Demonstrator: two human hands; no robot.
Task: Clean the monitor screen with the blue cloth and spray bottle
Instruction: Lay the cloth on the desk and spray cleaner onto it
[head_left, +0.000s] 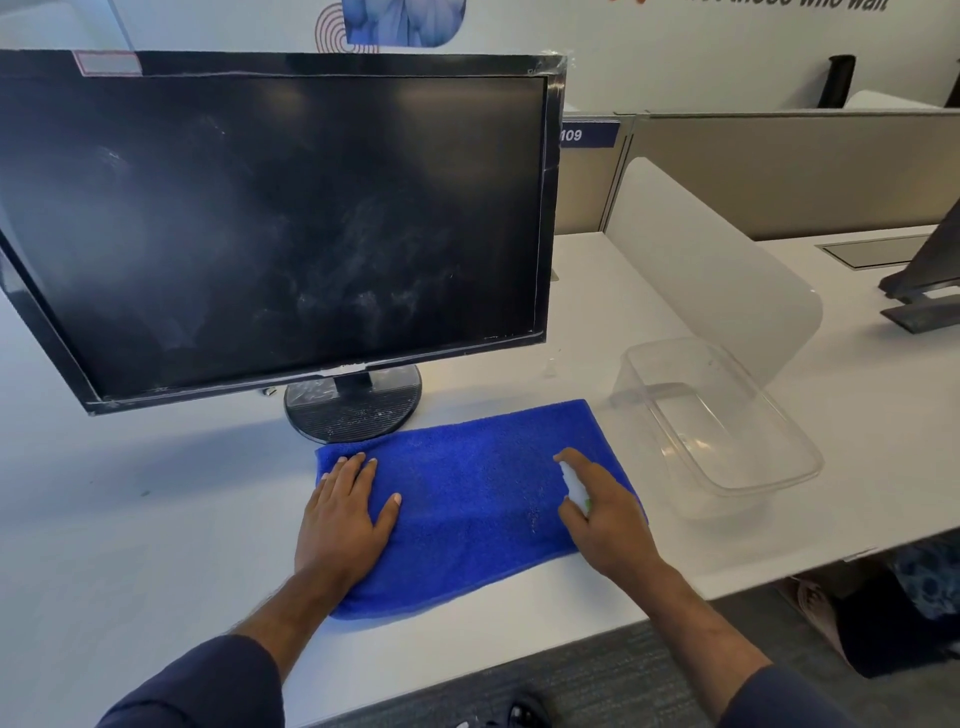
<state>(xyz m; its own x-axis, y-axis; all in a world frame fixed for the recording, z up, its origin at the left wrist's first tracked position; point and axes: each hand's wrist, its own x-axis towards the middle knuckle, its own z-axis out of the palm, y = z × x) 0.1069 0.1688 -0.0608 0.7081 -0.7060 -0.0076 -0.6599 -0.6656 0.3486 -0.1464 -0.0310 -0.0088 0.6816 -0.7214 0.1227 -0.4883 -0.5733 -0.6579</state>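
From the head camera I see the soft blue terry cloth (467, 493) lying flat on the white table (130, 519), low in the middle of the frame. My left hand (343, 519) rests flat on its left end, fingers straight. My right hand (605, 514) is curled tight around the small white plastic spray bottle (571, 486), over the cloth's right end. The big black monitor screen (270, 218) fills the upper left and looks smudgy. I think the cloth is light and floppy, so I would bunch it in the middle. The bottle looks light and slick; hold its body.
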